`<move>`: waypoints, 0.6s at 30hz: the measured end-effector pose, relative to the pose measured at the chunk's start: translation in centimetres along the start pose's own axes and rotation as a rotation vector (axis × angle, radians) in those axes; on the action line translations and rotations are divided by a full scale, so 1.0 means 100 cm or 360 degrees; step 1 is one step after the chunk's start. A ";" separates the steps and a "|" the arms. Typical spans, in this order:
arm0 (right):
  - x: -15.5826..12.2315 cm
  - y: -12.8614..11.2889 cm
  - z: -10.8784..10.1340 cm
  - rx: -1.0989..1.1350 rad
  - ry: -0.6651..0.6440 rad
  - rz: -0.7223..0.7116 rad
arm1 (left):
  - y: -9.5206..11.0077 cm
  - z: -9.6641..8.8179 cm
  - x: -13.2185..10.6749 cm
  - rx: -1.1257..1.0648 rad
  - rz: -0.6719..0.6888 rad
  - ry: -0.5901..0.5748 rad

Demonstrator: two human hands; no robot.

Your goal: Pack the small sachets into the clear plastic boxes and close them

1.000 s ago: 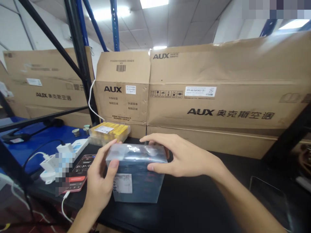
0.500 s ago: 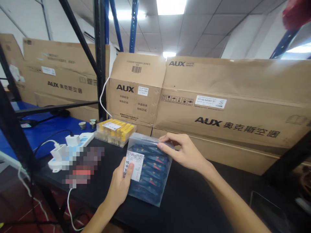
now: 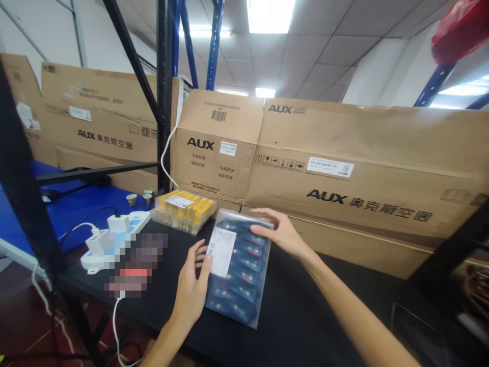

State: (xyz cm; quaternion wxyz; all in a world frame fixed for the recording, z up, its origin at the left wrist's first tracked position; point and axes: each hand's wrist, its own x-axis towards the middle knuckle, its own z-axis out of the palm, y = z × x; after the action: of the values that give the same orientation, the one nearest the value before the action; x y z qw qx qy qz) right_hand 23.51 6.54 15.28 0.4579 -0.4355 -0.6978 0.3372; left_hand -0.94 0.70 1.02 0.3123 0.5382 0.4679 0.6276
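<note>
A clear plastic bag (image 3: 239,275) packed with dark blue sachets lies on the black tabletop (image 3: 305,285), with a white paper label (image 3: 221,251) on its upper left. My left hand (image 3: 190,285) is at the bag's left edge, its thumb tip on the label and its fingers spread apart. My right hand (image 3: 277,232) is at the far right corner, its fingers pinching the bag's top edge.
Behind the bag is a clear tray of yellow packets (image 3: 184,211). To the left are a white power strip (image 3: 128,224) with plugged-in chargers and a blurred flat object (image 3: 137,265). Large AUX cardboard boxes (image 3: 344,188) stand along the far side.
The bag has turned from a dark, label-down view to lying with its label up and sachets showing. It now lies flatter, and my left fingers have spread away from it.
</note>
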 end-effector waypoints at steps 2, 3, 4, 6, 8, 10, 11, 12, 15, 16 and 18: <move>0.011 0.008 -0.005 0.0196 0.0353 0.0207 | -0.001 0.001 0.000 0.0027 0.0149 0.0227; 0.017 0.012 -0.007 0.0304 0.0539 0.0280 | -0.002 0.000 0.000 0.0017 0.0202 0.0304; 0.023 0.015 -0.008 0.0400 0.0698 0.0318 | -0.002 0.000 0.000 -0.0019 0.0221 0.0360; 0.036 0.020 -0.003 0.0534 0.0888 0.0318 | -0.004 -0.002 0.000 -0.0133 0.0173 0.0427; 0.046 0.022 0.014 0.0749 0.0900 0.0334 | -0.006 -0.003 0.001 -0.0209 0.0092 0.0367; 0.052 0.023 0.044 0.1046 0.0776 0.0384 | -0.008 -0.003 0.002 -0.0237 0.0039 0.0128; 0.054 0.024 0.062 0.1143 0.0678 0.0394 | -0.009 -0.002 0.001 -0.0231 0.0020 -0.0034; 0.056 0.026 0.081 0.1160 0.0603 0.0392 | -0.009 -0.001 0.000 -0.0203 0.0007 -0.0192; 0.066 0.032 0.135 0.1026 0.0487 0.0339 | -0.007 0.003 -0.005 0.0027 0.0059 -0.0519; 0.071 0.034 0.149 0.0948 0.0474 0.0301 | -0.006 0.004 -0.006 0.0129 0.0099 -0.0584; 0.083 0.038 0.168 0.0752 0.0460 0.0201 | -0.005 0.006 -0.009 0.0283 0.0162 -0.0666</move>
State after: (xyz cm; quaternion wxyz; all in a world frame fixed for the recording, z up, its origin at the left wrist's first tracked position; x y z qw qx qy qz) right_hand 7.28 14.48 8.89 0.6194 -0.4030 -0.4990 0.4528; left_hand -0.27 0.25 0.23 0.3218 0.7048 0.4186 0.4737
